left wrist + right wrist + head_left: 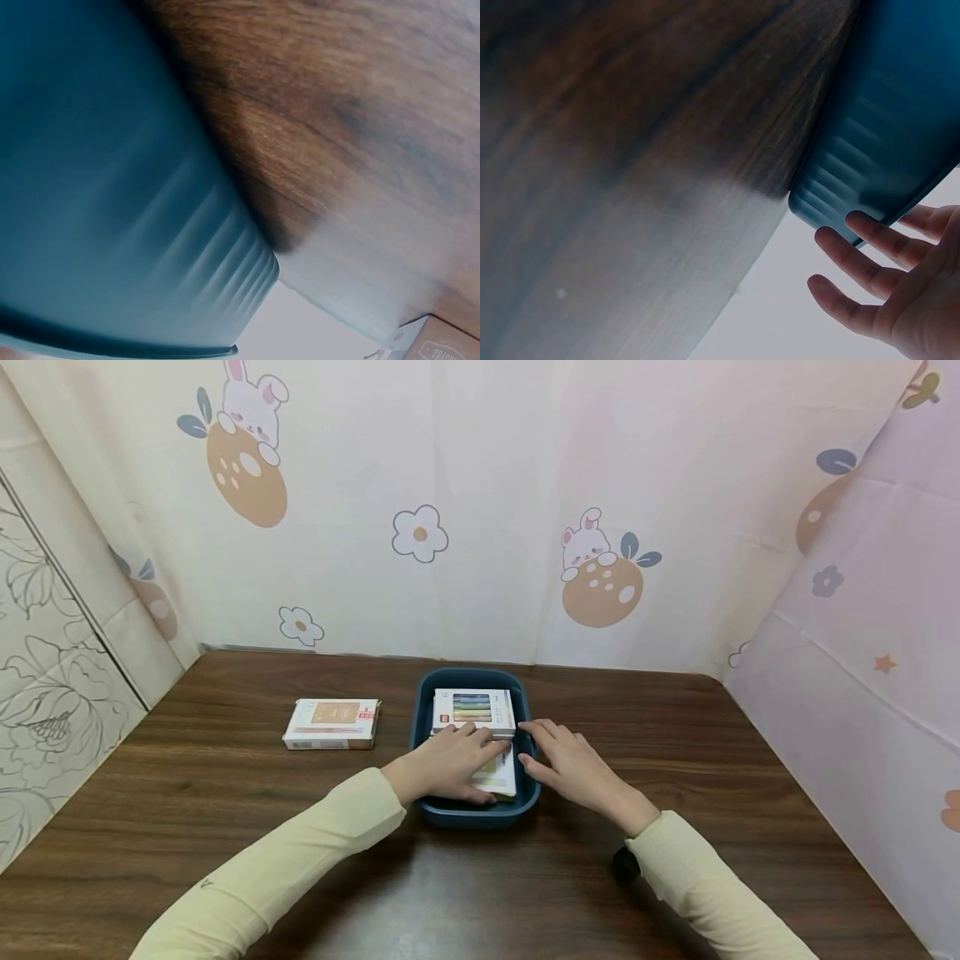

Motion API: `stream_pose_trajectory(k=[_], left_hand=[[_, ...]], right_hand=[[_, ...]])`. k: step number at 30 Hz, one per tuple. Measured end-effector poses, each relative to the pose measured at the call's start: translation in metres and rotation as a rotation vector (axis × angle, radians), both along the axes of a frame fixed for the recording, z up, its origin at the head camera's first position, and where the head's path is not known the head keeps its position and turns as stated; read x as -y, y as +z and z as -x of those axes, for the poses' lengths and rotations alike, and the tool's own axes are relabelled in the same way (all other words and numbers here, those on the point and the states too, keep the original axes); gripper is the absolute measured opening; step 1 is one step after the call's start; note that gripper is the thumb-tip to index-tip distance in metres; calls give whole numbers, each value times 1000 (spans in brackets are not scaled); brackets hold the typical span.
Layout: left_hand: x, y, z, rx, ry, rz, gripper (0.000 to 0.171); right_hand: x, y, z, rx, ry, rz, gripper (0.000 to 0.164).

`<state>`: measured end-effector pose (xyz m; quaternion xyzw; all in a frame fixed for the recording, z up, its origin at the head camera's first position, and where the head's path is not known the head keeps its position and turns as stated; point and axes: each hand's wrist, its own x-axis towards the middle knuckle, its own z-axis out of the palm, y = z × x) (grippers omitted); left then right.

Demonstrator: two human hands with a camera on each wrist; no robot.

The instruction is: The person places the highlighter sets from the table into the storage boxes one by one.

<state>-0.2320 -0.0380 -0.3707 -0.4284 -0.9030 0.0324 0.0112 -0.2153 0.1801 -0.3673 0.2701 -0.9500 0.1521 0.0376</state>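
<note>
A dark blue plastic basket [476, 818] stands on the wooden table, holding small white boxes. The rear box [472, 706] shows a picture of coloured pens or sticks. In front of it lies another white box [504, 775], partly covered by my left hand [453, 762], which rests over it with fingers extended and thumb near its front edge. At the basket's right rim is my right hand [570, 766], fingers spread and nothing held. In the right wrist view, the right hand's fingers [859, 266] are apart beside the basket's ribbed outer wall [840, 172].
Left of the basket lies a white and tan box [332, 724] on the table [255, 802]. A small black object [625, 865] is partly hidden beside the right sleeve. Behind the table hangs a curtain [495, 593] printed with rabbits and flowers.
</note>
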Motion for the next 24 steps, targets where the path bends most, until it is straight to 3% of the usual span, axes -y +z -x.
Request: stream_pose_trajectory(k=[16,24], left_hand=[[2,1,1,47,5,-11,73],[5,10,1,6,-12,-17,71]], right_hand=[[0,1,0,12,3,-7,52],[0,2,-1,13,1,-9,52]])
